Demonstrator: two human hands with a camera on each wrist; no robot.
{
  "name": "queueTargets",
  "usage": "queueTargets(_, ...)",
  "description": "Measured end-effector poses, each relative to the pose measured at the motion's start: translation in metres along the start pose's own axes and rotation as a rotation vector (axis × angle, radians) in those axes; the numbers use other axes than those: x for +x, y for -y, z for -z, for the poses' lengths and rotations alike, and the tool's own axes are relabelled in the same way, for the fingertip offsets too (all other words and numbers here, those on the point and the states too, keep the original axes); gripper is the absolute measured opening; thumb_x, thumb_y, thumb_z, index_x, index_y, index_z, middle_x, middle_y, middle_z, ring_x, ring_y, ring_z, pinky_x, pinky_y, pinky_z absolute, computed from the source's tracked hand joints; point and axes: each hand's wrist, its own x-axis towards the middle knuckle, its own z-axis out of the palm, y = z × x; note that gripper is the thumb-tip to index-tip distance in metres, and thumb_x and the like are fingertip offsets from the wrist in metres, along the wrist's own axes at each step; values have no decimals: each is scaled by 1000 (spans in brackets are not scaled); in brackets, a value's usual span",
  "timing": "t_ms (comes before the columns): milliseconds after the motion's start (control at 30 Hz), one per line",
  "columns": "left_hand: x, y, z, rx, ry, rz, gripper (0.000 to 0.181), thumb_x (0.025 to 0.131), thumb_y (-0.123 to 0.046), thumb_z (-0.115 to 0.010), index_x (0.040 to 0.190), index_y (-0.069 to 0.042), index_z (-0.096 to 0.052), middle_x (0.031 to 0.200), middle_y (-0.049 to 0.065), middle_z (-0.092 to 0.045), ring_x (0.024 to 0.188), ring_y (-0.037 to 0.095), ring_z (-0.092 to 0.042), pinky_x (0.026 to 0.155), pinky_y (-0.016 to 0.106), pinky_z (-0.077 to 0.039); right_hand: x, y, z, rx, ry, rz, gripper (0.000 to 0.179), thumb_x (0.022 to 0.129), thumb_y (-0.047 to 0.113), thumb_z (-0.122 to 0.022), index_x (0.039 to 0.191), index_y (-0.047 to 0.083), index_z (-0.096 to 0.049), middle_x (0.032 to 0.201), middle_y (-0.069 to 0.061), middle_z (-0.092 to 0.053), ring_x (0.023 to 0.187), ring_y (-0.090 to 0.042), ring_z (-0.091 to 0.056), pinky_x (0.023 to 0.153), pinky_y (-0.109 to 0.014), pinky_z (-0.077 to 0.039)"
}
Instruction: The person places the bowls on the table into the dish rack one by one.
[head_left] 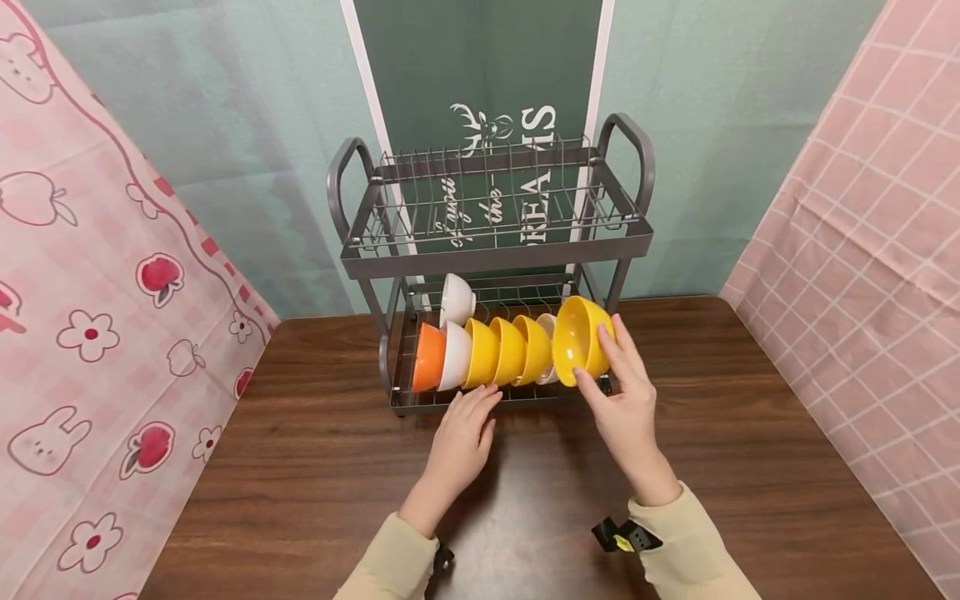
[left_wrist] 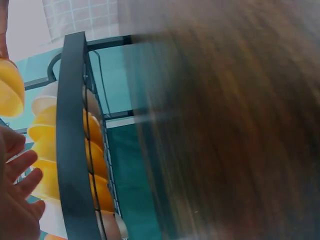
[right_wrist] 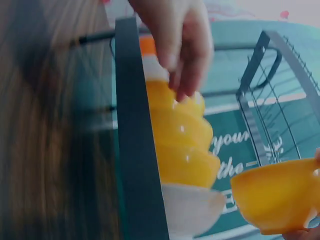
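Note:
My right hand (head_left: 630,408) pinches a yellow bowl (head_left: 581,342) between thumb and fingers, holding it tilted in front of the rack's lower right side. In the right wrist view this bowl (right_wrist: 275,195) hangs apart from the row. My left hand (head_left: 461,433) is at the lower tier's front rail, fingers extended and holding nothing, close to the bowls. On that tier, bowls lie on their sides in a row: an orange bowl (head_left: 428,358), a white bowl (head_left: 454,357), three yellow bowls (head_left: 482,354) and a partly hidden white bowl (head_left: 550,371). Another white bowl (head_left: 456,298) is behind them.
The dark two-tier dish rack (head_left: 495,250) stands at the back of the brown wooden table (head_left: 315,467). Its upper tier has a wire grid and curved side handles (head_left: 645,158). Printed cloths (head_left: 862,275) hang around the table.

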Motion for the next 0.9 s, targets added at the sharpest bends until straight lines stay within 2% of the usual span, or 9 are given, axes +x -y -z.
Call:
queueTargets(133, -3, 2, -5, 37, 127, 41, 42, 87, -13, -60, 129, -14, -54, 136, -1, -53, 128, 19, -47, 107, 47, -35, 5, -7, 6, -86, -12, 38, 64, 69, -9, -73, 129, 4, -54, 144, -16, -40, 127, -35, -44, 97, -5, -35)
queueTargets(233, -4, 3, -6, 62, 161, 35, 44, 87, -14, -61, 131, -14, -53, 137, -1, -52, 128, 18, -46, 108, 47, -35, 6, -13, 6, -132, -14, 55, 64, 70, -7, -73, 129, 8, -55, 145, -14, -40, 126, -38, -44, 98, -3, -32)
queueTargets(333, -3, 4, -7, 62, 166, 19, 45, 87, -12, -61, 131, -14, -53, 136, -1, -52, 128, 18, -46, 108, 47, -35, 6, -19, 5, -192, -5, 54, 64, 70, -5, -74, 129, 11, -55, 145, -12, -39, 125, -38, -44, 99, -4, -31)
queueTargets(467, -3, 5, -6, 45, 179, 10, 44, 87, -11, -60, 131, -13, -54, 136, 0, -52, 128, 19, -46, 107, 48, -35, 7, -25, 1, -274, 22, 48, 62, 72, -1, -74, 129, 11, -55, 146, -12, -39, 124, -37, -44, 101, -32, -45)
queueTargets(567, -3, 6, -7, 34, 183, 11, 44, 87, -10, -60, 130, -13, -54, 136, 0, -52, 129, 18, -46, 107, 48, -35, 8, -29, -2, -322, 45, 48, 59, 72, 1, -75, 128, 10, -56, 145, -13, -39, 124, -38, -43, 93, -53, -46)
queueTargets(900, -3, 7, -9, 9, 158, 17, 44, 85, -8, -62, 128, -12, -56, 135, 0, -53, 127, 19, -48, 106, 50, -36, 11, -37, -12, -399, 131, 49, 55, 73, 6, -75, 126, 9, -58, 144, -15, -41, 128, -39, -39, 99, -57, -41)
